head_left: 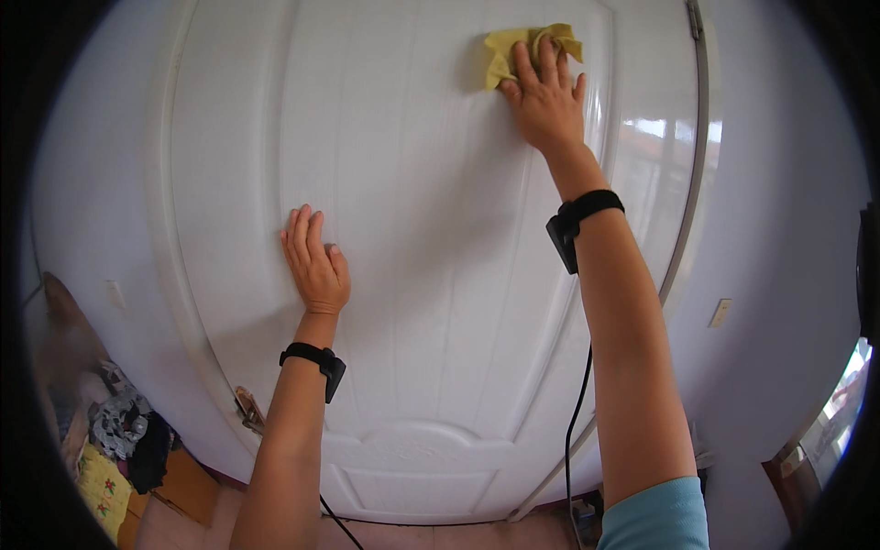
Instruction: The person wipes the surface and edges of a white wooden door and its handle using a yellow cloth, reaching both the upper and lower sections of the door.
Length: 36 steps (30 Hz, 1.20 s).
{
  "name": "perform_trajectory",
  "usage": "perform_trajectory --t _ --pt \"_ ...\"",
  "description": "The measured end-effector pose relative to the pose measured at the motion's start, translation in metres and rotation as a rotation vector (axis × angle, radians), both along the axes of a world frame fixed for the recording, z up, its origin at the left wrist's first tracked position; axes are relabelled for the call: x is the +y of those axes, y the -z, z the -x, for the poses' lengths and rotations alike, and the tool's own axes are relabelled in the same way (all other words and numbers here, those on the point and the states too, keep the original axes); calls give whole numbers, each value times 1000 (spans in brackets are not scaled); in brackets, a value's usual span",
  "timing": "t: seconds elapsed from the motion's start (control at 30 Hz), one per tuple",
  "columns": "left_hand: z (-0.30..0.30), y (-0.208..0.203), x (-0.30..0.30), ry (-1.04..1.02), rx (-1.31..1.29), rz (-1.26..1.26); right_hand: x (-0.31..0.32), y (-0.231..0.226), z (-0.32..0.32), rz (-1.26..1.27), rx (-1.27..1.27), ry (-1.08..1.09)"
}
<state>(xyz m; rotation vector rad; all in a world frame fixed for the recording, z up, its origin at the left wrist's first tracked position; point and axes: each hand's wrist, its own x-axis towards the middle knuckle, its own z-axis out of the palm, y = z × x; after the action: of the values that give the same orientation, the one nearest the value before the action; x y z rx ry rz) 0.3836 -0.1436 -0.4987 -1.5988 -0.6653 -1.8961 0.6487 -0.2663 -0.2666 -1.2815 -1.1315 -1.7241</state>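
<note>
A thin yellow cloth (503,48), creased and bunched into folds, lies against the white panelled door (412,229), beneath and just beyond the fingers of the right hand (547,103), which is spread open over it. The left hand (316,263), well below and left of the cloth, is open, empty, palm toward the door.

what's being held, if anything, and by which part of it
No closed grip shows: the right hand presses a cloth, fingers across its middle, against the door; the left hand holds nothing.
</note>
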Motion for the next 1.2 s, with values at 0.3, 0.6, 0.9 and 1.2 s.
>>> perform_trajectory --t 0.3,0.6,0.9,1.2 --pt "-3 5 5 24 2 12 -7 88 2 32 279 -19" --pt "-3 8 7 49 21 38 -27 284 9 303 449 26" --pt "-8 9 10 83 22 47 -32 220 -10 282 321 83" --pt "-2 10 4 58 44 51 12 -53 -52 16 197 86"
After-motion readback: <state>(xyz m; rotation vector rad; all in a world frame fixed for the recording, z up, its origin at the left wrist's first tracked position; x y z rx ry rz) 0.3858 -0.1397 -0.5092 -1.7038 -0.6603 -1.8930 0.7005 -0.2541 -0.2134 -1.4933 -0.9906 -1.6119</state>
